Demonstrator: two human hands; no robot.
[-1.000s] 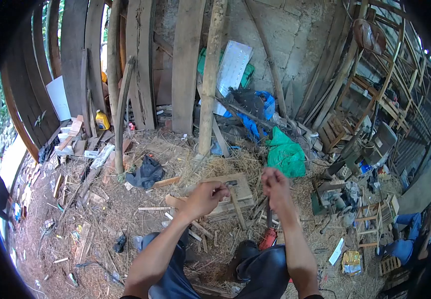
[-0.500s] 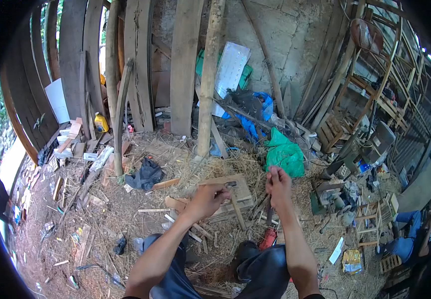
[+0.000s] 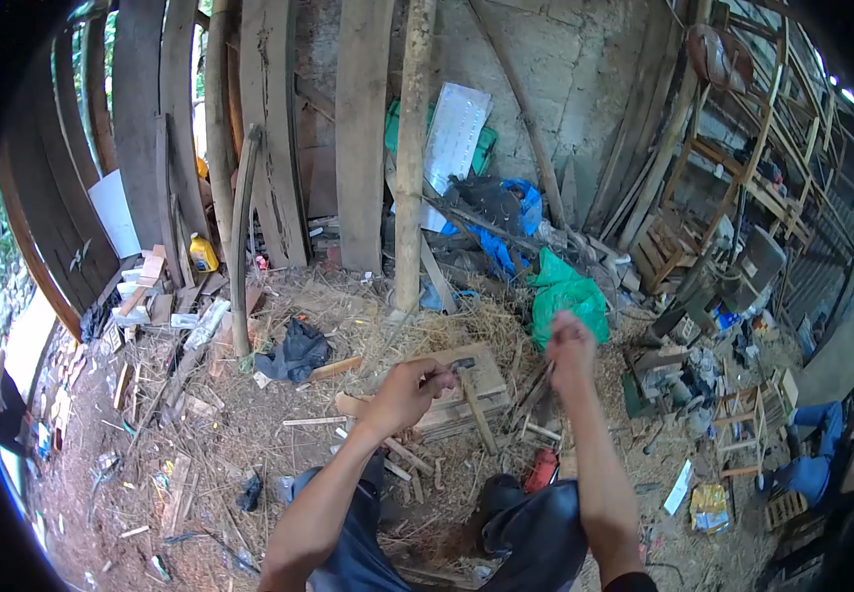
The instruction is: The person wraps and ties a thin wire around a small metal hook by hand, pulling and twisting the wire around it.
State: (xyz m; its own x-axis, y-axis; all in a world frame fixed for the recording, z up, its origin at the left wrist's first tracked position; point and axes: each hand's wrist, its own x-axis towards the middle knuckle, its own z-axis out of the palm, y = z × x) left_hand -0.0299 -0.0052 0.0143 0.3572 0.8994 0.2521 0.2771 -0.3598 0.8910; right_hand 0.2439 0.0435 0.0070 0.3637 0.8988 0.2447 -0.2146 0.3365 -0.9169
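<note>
My left hand [image 3: 409, 397] is raised above the ground with its fingers curled and pinched; whatever they may hold is too small to make out. My right hand [image 3: 572, 357], a little blurred, is also closed, in front of a green plastic bag [image 3: 567, 301]. Beneath and between the hands lies a wooden block of boards [image 3: 486, 380]. A hammer [image 3: 478, 409] rests against it, its dark head on top and its wooden handle slanting toward me. A red-bodied tool [image 3: 542, 470] lies on the ground near my right foot.
A wooden post [image 3: 411, 168] stands ahead. Black cloth [image 3: 294, 352] and wood scraps lie to the left, with a yellow jug [image 3: 203, 254] by the plank wall. Cluttered racks [image 3: 742, 168] stand at right. One person [image 3: 816, 459] is at the right edge, another [image 3: 2, 395] at the left.
My right hand has moved slightly up and to the right, away from my left hand. My left hand stays nearly in place. The view has shifted a little, bringing in a person at the left edge.
</note>
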